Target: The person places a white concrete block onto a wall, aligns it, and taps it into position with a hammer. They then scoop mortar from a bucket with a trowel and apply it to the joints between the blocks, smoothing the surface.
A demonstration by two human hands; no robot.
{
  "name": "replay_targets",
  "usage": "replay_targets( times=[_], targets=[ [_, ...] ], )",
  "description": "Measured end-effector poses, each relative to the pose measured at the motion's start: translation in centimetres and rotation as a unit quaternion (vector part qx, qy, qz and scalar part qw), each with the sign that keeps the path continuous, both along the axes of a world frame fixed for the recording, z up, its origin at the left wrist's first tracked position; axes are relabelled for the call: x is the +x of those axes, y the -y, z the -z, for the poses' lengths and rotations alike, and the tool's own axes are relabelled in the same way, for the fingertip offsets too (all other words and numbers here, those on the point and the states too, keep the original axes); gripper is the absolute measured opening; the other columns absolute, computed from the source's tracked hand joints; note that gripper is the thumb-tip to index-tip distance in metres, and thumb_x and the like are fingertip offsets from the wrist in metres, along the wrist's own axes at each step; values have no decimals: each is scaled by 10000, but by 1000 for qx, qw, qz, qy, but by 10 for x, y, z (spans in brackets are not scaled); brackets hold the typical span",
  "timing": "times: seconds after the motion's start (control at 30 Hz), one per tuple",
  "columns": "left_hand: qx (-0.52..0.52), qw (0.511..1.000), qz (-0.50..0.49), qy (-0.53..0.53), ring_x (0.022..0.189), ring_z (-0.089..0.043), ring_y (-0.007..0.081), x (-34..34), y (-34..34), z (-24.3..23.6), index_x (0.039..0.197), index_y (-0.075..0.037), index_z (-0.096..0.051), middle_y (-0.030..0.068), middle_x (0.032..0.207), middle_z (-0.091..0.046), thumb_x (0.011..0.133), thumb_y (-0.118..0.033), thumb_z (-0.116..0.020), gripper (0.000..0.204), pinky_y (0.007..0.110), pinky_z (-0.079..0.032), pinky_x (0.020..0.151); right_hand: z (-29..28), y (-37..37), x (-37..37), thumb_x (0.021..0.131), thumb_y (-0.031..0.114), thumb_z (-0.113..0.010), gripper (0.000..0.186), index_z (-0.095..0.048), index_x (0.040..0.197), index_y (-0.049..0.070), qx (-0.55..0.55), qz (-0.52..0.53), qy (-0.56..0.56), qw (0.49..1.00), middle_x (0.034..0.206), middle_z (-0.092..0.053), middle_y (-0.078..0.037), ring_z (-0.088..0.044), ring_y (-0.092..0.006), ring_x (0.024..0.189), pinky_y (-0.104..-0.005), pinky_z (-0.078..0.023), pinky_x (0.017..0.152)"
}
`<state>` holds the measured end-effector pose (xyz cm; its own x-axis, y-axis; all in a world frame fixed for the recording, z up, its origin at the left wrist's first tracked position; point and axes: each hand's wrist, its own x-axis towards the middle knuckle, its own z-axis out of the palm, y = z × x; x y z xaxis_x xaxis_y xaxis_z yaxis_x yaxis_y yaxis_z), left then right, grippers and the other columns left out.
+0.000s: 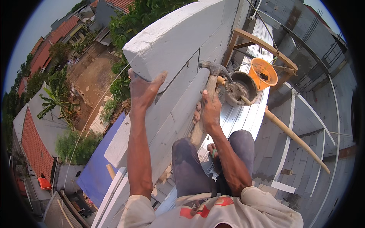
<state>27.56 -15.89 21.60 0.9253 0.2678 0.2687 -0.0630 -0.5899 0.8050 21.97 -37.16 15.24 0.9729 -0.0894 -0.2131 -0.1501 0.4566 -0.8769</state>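
My left hand (146, 90) grips the near end of a white lightweight concrete block (167, 47) on the top course of a wall. The thumb lies on the block's inner face, and its fingers wrap round the end, partly hidden. In my right hand (210, 112) is a claw hammer (210, 84), held by its wooden handle with the head up. The hammer's head is close against the wall's inner face; whether it touches, I cannot tell. A dark gap runs under the held block, above the lower courses (167, 121).
A grey bucket of mortar (251, 88) and an orange bucket (270, 78) stand on metal planking (243, 116) beyond my knees. Behind them is a wooden frame (266, 45). A bamboo pole (298, 138) juts right. A string line (100, 102) stretches past the wall's outer side, above a deep drop.
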Motion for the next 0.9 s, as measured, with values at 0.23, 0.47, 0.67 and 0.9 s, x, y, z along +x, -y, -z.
replay_targets(
  times=[0.23, 0.47, 0.67, 0.9],
  targets=[
    [44, 999, 23, -9, 1131, -703, 406, -6, -3, -8, 1335, 103, -440, 294, 1215, -655, 757, -501, -874, 943, 459, -562, 1006, 17, -32, 14, 1094, 439, -566, 392, -453, 1183, 75, 52, 5, 4, 999, 684, -487, -50, -498, -169, 394, -354, -447, 344],
    [70, 997, 36, 27, 1114, -702, 394, -2, -7, -1, 1297, 87, -528, 279, 1225, -625, 774, -470, -872, 838, 461, -557, 989, 29, -58, 18, 1096, 441, -554, 357, -410, 1125, 116, 112, 53, 12, 992, 684, -487, -59, -502, -192, 391, -376, -451, 341],
    [51, 998, 24, 23, 1076, -713, 386, 1, -13, 3, 1323, 91, -499, 274, 1219, -618, 778, -451, -874, 856, 455, -563, 968, 26, -65, 15, 1111, 394, -531, 334, -377, 1105, 98, 124, 25, 27, 992, 716, -488, -81, -504, -184, 398, -367, -452, 343],
    [22, 999, 21, 36, 1086, -716, 393, -1, -3, 2, 1335, 115, -464, 274, 1222, -655, 773, -426, -880, 884, 454, -564, 979, 30, -59, 26, 1106, 449, -518, 375, -404, 1158, 96, 119, 0, 7, 993, 700, -473, -61, -489, -199, 408, -381, -445, 364]
  ],
)
